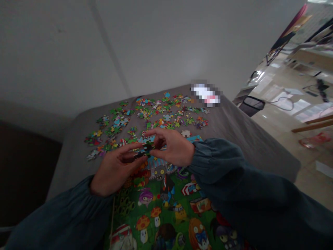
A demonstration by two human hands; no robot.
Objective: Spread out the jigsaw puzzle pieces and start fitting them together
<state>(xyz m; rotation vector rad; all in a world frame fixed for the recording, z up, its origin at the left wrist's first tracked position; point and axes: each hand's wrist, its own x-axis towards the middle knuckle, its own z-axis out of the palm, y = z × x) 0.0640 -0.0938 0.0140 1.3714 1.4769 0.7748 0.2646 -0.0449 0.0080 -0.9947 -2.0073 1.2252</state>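
Table: grey table (234, 118) carries everything.
Assembled picture: cartoon puzzle sheet (166, 208) lies flat, near edge.
Loose pieces: scattered pieces (156, 114) beyond the hands.
Left hand (114, 172): fingertips pinching joined pieces (144, 150) from below.
Right hand (174, 146): curled, pinching them from above.
Handling: likely light, thin card, bendable at joints; grip edges.
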